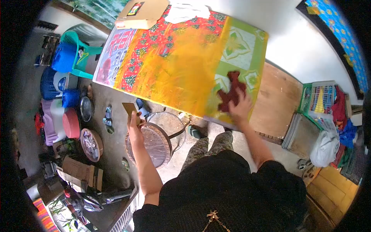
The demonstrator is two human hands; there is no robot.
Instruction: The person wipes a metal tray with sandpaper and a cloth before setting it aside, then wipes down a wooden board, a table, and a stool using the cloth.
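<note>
My left hand (135, 131) is raised beside the table, closed around a flat, thin, brownish rectangular object (130, 108); its exact kind is unclear. Over the table's right part, my right hand (240, 107) presses on a crumpled dark red cloth (233, 82), its fingers slightly blurred. Beneath the cloth lies a patterned plastic table cover (181, 73) with red, yellow and green sections.
A cardboard box (143, 13) and a white cloth (187, 12) lie at the table's far edge. Below my left hand stands a round wooden-topped stool (150, 149). Left are a green chair (73, 50) and several basins; right, a crate (320, 98) and a white bag (325, 149).
</note>
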